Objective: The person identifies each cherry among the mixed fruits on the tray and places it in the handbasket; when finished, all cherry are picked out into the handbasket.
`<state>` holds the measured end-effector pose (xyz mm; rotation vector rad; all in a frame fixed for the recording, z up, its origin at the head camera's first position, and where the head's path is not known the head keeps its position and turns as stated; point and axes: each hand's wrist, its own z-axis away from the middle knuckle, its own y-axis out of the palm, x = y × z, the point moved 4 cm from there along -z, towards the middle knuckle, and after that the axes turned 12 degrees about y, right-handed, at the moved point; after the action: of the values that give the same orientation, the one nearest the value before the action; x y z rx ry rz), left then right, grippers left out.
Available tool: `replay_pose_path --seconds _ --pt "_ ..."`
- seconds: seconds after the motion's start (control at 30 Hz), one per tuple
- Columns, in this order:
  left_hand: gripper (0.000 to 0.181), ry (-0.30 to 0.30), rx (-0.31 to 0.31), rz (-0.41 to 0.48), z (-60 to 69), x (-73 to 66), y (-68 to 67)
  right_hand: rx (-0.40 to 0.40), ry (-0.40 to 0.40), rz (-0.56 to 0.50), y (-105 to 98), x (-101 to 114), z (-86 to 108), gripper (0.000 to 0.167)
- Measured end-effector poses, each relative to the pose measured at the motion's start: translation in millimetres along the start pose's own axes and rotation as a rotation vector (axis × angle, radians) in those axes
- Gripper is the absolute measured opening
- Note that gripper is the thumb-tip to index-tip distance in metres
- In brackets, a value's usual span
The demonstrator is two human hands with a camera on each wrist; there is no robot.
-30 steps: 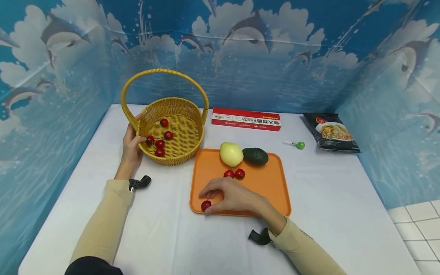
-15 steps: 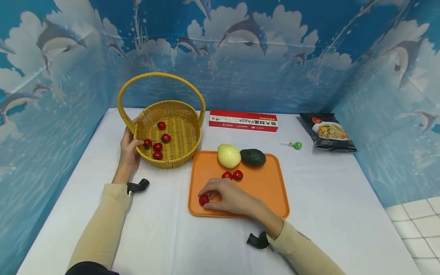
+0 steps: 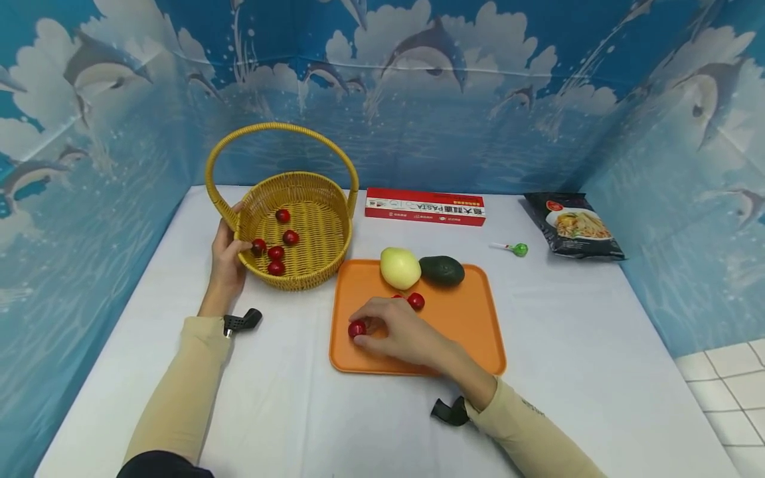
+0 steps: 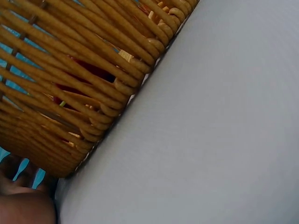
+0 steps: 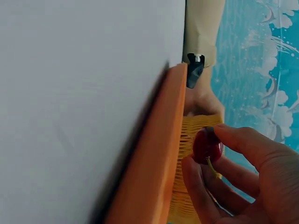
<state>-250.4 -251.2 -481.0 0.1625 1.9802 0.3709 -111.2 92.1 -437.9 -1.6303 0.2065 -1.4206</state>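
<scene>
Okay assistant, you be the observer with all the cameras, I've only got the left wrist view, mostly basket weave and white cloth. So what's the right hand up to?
Observer: The right hand pinches a single cherry between thumb and fingers.
Operator: I only catch bits of red through the weave. How many pieces of fruit show in the basket?
Observer: The head view shows five cherries inside.
Operator: And what else is lying on the tray?
Observer: Two other cherries, one partly hidden by the hand, near a pale yellow fruit and an avocado.
</scene>
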Motion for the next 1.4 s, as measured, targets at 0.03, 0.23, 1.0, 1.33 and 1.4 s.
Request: replay_pose_path --seconds 0.03,0.23,1.0,1.33,1.4 --pt "0.083 0.001 -0.001 0.001 0.2 -0.1 -0.3 -0.009 -0.001 0.000 -2.4 1.5 -1.4 0.034" --pt "0.082 -0.004 0.006 -0.017 3.1 -0.2 -3.3 -0.064 -0.037 0.001 -17.6 17.1 -17.6 0.031" --pt "0.082 -0.003 0.013 -0.008 -0.9 2.9 -1.2 -0.296 -0.059 0.050 -28.9 52.6 -94.6 0.038" --pt "0.083 -0.001 0.013 -0.012 0.1 2.2 -1.1 -0.339 -0.059 -0.003 -33.3 41.8 -69.1 0.047" --pt "0.082 0.000 0.014 -0.007 -0.3 1.9 -1.1 -0.350 -0.074 -0.017 -36.6 39.9 -59.6 0.045"
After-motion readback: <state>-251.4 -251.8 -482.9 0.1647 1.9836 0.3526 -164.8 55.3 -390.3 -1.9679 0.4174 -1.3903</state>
